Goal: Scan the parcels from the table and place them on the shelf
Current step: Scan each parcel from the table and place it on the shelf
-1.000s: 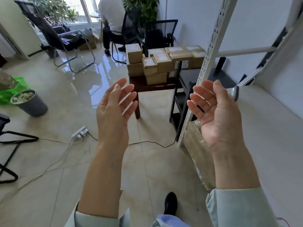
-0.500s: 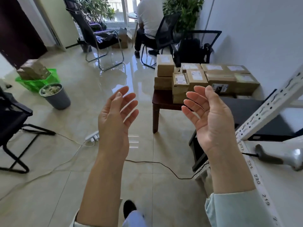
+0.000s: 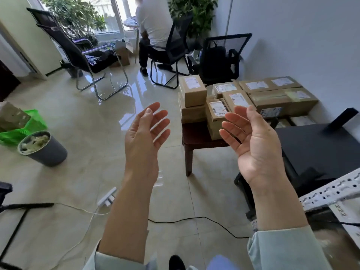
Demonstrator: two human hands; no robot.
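the left hand (image 3: 145, 136) is hanging in the air with its palm turned inward and its fingers straight and slightly spread, holding nothing. the right hand (image 3: 253, 139) is facing it, palm inward too, fingers loosely extended and empty; the two hands are staying well apart from each other. the right hand is covering part of the nearest parcel and the near right edge of the stack behind it.

the parcels (image 3: 241, 98) are sitting stacked on a dark wooden table (image 3: 196, 138) at the far right, just beyond the right fingertips. each brown box is carrying a white label, but the print on them is coming out too small and blurred to read; one side strip of black lettering is also unreadable. more boxes low on the right are being partly hidden behind a black surface (image 3: 315, 147).

at the near right a white perforated shelf rail (image 3: 331, 192) is being cut off by the frame edge; a strip below it is showing the number 222.

on the floor a power strip (image 3: 107, 197) and cables are lying near the left forearm. a grey bin (image 3: 43, 149) and a green crate (image 3: 29, 126) are standing at the left. far off, a person (image 3: 153, 26) is sitting in a chair, back turned.
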